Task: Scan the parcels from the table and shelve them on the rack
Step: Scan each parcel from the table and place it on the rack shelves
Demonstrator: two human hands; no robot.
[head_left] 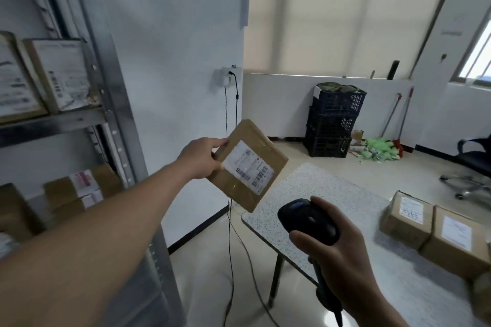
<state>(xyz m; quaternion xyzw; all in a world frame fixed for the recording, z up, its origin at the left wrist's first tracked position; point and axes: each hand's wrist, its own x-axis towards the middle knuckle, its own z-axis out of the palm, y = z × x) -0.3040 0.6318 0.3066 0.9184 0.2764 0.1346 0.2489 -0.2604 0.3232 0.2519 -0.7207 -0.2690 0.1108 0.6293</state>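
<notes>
Cardboard, brown and taped, makes up the flat square parcel [248,164], which carries a white printed label [248,167] with barcodes on its upturned face. It hangs tilted in the air, pinched at its left edge by the left hand [200,158], thumb on top and fingers beneath. The right hand [336,255] is wrapped around a black, rounded barcode scanner [308,220], whose head points up toward the parcel; the scanner sits just below and to the right of it, not touching.

Beneath them runs a speckled grey table [318,194] on dark metal legs, bearing two more boxy cardboard parcels [435,231] with labels near its right edge. A grey metal rack [111,114] stands at left, its shelves holding labelled boxes. Pale walls, a glossy light floor, stacked dark plastic crates [332,119] and a black office chair [475,162] fill the room behind.
</notes>
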